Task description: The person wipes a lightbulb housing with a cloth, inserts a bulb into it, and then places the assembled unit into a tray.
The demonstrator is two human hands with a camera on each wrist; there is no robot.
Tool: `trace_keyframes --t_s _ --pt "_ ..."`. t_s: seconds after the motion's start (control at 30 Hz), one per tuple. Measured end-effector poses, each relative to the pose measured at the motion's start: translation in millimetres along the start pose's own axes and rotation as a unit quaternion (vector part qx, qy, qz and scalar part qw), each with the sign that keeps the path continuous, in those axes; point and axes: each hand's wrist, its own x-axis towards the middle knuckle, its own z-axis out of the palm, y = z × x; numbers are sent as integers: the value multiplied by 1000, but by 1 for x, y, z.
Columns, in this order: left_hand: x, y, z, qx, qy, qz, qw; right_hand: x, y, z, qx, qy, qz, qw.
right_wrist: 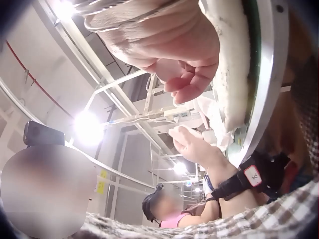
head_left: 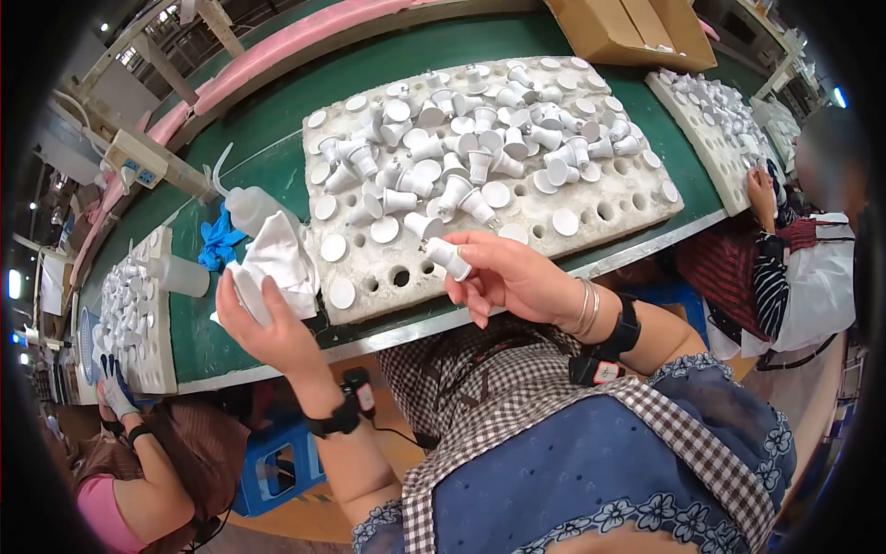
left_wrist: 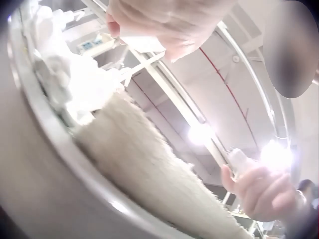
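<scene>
In the head view my right hand (head_left: 517, 277) pinches a white spotlight bulb housing (head_left: 447, 258) between thumb and fingers, its metal pins pointing up-left. The housing is held over the front edge of a pale slab with round holes (head_left: 369, 263), where many similar white housings (head_left: 480, 166) lie heaped. My left hand (head_left: 277, 337) grips a white piece (head_left: 249, 294) between thumb and fingers; I cannot tell whether it is part of the crumpled white cloth (head_left: 284, 258) right behind it. The left wrist view also shows that white piece (left_wrist: 142, 44) under the fingers.
A squeeze bottle (head_left: 254, 210), a blue glove (head_left: 220, 238) and a white container (head_left: 183, 275) stand left of the slab on the green bench. Further slabs of parts (head_left: 138, 314) lie at both sides, with a person working at each. An open cardboard box (head_left: 637, 32) sits behind.
</scene>
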Motion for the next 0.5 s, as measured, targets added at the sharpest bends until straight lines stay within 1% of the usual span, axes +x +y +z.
trace_keyframes --t_s 0.07,0.1,0.13,0.17,0.2,0.23,0.27,0.3,0.37,0.4,0.43,0.47,0.5 --pt "1 -23 -2 -29 -59 -114 991 -2 -2 2 -100 73 14 992" --pt "0 -29 -5 -2 -88 -112 990 -2 0 2 -99 74 14 992" --pt "-4 -31 -7 -2 -87 -112 990 -1 4 2 -158 76 -27 984" --pt "-9 -32 -9 5 -69 -114 991 0 7 3 -217 77 -68 971" --pt "-12 -28 -9 13 -50 -117 992 0 9 3 -217 76 -68 971" --pt "-16 -20 -9 13 -50 -117 992 0 11 4 -282 87 -89 951" --pt "-20 -8 -8 -10 -39 -83 996 0 12 4 -345 98 -110 927" --pt "-25 6 -8 -33 -28 -50 998 0 10 6 -346 98 -109 927" --pt "-31 47 -8 -126 -107 37 986 0 5 12 -467 103 -58 876" --pt "-36 56 -5 -148 -152 82 974 0 5 13 -469 101 -55 876" --pt "-38 73 -2 -171 -203 93 960 0 6 14 -485 95 -75 866" --pt "-37 79 2 -156 -246 135 947 1 6 15 -500 89 -96 856" --pt "-34 78 7 -141 -252 151 945 0 5 15 -500 88 -96 856"
